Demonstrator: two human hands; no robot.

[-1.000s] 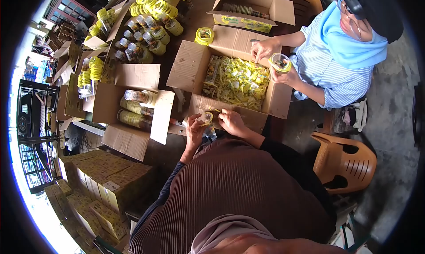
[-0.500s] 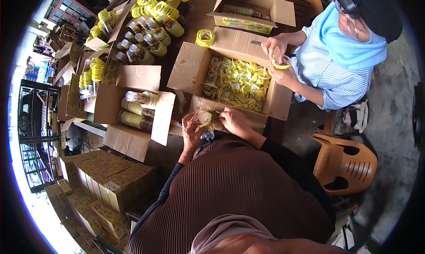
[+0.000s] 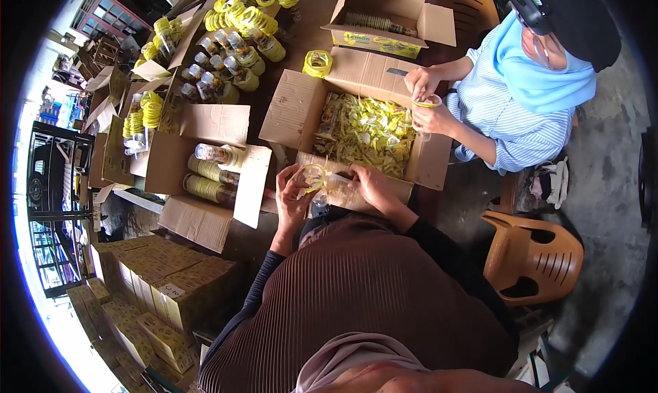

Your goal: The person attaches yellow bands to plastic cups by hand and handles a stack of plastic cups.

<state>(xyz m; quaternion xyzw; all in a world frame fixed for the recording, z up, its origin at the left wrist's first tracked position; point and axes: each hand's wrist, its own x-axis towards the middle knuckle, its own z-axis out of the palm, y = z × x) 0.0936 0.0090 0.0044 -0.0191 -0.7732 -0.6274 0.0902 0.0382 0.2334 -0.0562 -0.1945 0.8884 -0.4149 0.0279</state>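
My left hand [image 3: 290, 195] is closed around a yellow ring [image 3: 314, 178], the rim of what looks like a clear plastic container. My right hand [image 3: 371, 186] pinches a translucent strip [image 3: 340, 185] stretching toward that ring; its exact kind is too blurred to tell. Both hands are over the near flap of an open cardboard box [image 3: 291, 112], which is filled with small yellow wrapped pieces [image 3: 373, 129]. Just below the ring, a bit of clear plastic [image 3: 321, 199] shows.
Across the box a co-worker [image 3: 534, 98] handles a yellow-rimmed clear cup [image 3: 426, 104]. A stack of yellow rings [image 3: 317, 63] rests by the far flap. To the left, another carton [image 3: 164, 161] holds ringed stacks. Several clear jars [image 3: 233, 64] stand behind it. An orange chair [image 3: 538, 256] is at right.
My right hand has come lower and right, and a translucent strip now shows between my hands. My left hand has turned the ring slightly. The co-worker's cup has tipped upright and lower.
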